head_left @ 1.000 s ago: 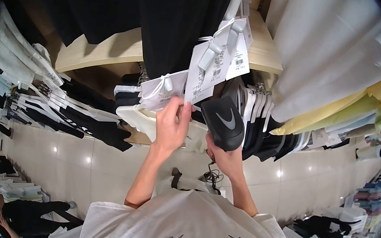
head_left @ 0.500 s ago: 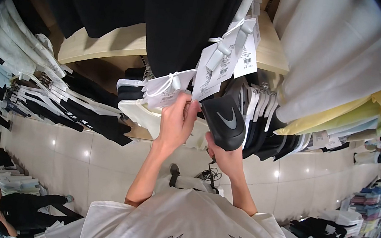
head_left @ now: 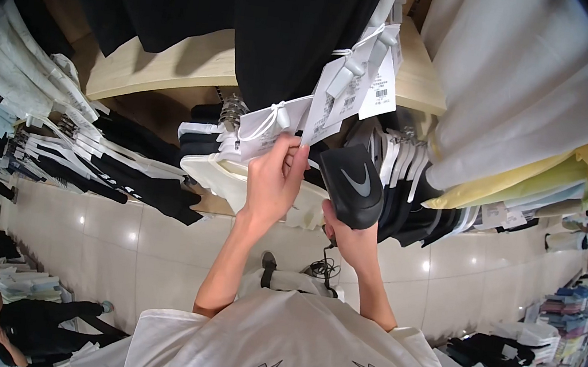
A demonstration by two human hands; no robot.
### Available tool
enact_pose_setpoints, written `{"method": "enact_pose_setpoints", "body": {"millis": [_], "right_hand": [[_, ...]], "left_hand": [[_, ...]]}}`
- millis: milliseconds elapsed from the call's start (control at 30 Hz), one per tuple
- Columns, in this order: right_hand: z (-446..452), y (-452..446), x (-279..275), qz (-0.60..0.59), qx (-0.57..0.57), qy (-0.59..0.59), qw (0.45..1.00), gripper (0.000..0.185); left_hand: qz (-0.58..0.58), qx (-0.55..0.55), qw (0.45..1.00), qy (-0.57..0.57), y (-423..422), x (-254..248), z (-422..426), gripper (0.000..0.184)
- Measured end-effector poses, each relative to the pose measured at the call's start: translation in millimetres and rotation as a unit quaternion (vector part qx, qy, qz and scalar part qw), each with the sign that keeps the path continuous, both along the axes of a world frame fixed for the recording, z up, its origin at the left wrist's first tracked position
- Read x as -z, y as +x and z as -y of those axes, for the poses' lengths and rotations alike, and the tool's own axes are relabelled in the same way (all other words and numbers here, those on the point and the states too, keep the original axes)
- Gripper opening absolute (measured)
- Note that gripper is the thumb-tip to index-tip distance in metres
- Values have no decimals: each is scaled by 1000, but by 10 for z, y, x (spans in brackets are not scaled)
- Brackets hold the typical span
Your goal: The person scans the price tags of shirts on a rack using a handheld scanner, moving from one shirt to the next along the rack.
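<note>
Head view, tag: the held tag [head_left: 322, 119] slants from its low corner at the left fingers up and away to the right, among other white tags below the black garment [head_left: 283, 35].
Left hand [head_left: 269, 186]: nearer to the tag; thumb and forefinger are closed narrowly on its lower end, print partly visible above them.
Scanner [head_left: 352, 187]: just right of the left fingers, with its upper end near the tag's lower end; its long axis leans up and to the left, across the tag's slant. Its reading window is hidden.
Right hand [head_left: 354, 244]: fingers wrapped around the scanner's handle, below the wide black head; a dark cable [head_left: 325, 266] hangs below.
Side tag [head_left: 257, 147]: left of the held tag, overlapping the view of the left fingertips; whether they touch it, I cannot tell.
Barcode tag [head_left: 377, 108]: upper right of the held tag, beyond the scanner, apart from both hands.
Shelf [head_left: 168, 69]: light wood, behind the black garment.
</note>
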State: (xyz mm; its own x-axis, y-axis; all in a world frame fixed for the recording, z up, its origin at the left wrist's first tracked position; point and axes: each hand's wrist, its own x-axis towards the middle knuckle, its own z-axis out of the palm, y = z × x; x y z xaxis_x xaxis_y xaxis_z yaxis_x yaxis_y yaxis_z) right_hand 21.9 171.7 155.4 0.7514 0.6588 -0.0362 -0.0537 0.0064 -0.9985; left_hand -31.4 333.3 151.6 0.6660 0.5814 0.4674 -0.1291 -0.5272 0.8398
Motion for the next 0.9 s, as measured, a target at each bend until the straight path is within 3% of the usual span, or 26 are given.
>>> {"method": "enact_pose_setpoints", "body": {"millis": [33,267,467,600,667,800,900], "right_hand": [[14,13,14,-16,7,-8,1000,18],[136,105,78,5,30,-16,999,18],[221,186,201,-8,42,27,999,17],[287,215,189,-5,66,31,997,12],[316,232,182,5,69,30,997,7],[355,242,162,-14,72,38,997,17],[368,246,145,-7,63,28,998,17]], "left_hand": [[1,-8,1000,0,17,-21,6,9],[45,-63,996,-32,41,-69,145,16],[93,-38,989,112,149,-187,328,18],[72,-33,990,120,271,-313,368,36],[65,-67,994,51,287,-376,358,39],[-1,-77,997,-9,329,-536,296,43],[-25,-73,997,-8,392,-524,201,43]]}}
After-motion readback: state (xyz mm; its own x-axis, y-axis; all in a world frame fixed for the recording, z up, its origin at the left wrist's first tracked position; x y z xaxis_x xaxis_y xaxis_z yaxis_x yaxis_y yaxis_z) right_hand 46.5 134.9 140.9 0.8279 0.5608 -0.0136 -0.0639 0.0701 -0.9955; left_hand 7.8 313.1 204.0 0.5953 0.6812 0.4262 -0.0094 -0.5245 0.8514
